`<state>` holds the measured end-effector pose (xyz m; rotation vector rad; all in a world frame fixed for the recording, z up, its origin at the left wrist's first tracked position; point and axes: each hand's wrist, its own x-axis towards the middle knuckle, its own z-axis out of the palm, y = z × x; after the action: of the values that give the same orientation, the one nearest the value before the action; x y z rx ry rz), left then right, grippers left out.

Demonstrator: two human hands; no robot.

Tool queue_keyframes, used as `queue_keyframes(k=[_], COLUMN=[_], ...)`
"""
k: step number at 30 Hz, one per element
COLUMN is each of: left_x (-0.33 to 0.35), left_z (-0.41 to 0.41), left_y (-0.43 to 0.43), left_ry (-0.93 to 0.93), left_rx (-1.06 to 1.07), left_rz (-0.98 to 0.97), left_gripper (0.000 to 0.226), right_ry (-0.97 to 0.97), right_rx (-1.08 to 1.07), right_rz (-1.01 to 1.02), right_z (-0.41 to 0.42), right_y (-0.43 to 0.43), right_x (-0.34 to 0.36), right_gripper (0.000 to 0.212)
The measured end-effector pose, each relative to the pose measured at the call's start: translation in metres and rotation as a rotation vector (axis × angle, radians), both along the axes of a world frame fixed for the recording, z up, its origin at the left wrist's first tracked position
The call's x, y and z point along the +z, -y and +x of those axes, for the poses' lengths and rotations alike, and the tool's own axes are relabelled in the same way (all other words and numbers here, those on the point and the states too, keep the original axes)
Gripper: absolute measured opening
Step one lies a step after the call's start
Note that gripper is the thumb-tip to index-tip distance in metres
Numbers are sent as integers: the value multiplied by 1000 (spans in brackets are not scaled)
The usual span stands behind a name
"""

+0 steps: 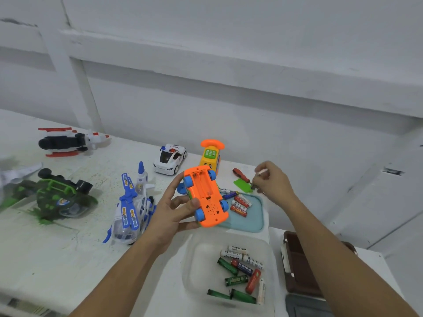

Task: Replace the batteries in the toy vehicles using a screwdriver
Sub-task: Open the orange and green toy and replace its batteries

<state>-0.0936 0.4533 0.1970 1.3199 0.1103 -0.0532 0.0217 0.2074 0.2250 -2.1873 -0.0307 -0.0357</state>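
Observation:
My left hand (174,211) grips an orange toy car (206,195) turned belly up, its battery bay open and bare, blue wheels at the corners. My right hand (272,179) hovers to the right of it and pinches a white battery (263,172) between the fingertips. Just left of that hand a red-handled screwdriver (241,176) lies on the white table (68,259), beside a green battery cover (243,186). Several red, white and blue batteries (240,203) lie on a light blue lid (254,221) behind the car.
A clear tub (194,271) with several green, red and white batteries stands near me. A yellow toy phone (210,156), police car (169,159), blue-white helicopter (131,209), green helicopter (59,197) and black-white plane (68,143) stand around. A brown case (297,266) lies at the right.

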Motion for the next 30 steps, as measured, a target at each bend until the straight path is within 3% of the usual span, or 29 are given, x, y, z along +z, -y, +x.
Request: queue_keyframes(k=[3,6,9,12,13,19,24,30], left_x=[3,4,7,10,11,17,21,21], left_z=[6,13,19,24,26,30,27,25], left_y=[0,0,0,0,0,2,8,16], left_ry=[-10,-9,3,13,15,27,45,34], left_rx=[-42,-72,-81,-96,-99,-124,-147,-178], left_rz=[-20,-41,-57,-63,-65,-81,-86,-101], left_gripper=[77,82,72,69,69,68,77,76], right_ry=[103,196,300,463,509,481,559,608], right_rx=[1,103,137,63,38,65,93,110], right_rz=[399,531,333,101,64,24,87,-52], right_z=[-23,-57,-80,-86,-86,-89,-90,-89], right_y=[-24,-57,-83,-97,-100,-99,-90,-82], right_x=[31,50,42,25,19,10,17,14], right_gripper=[20,18,23,10,18,38,28,28])
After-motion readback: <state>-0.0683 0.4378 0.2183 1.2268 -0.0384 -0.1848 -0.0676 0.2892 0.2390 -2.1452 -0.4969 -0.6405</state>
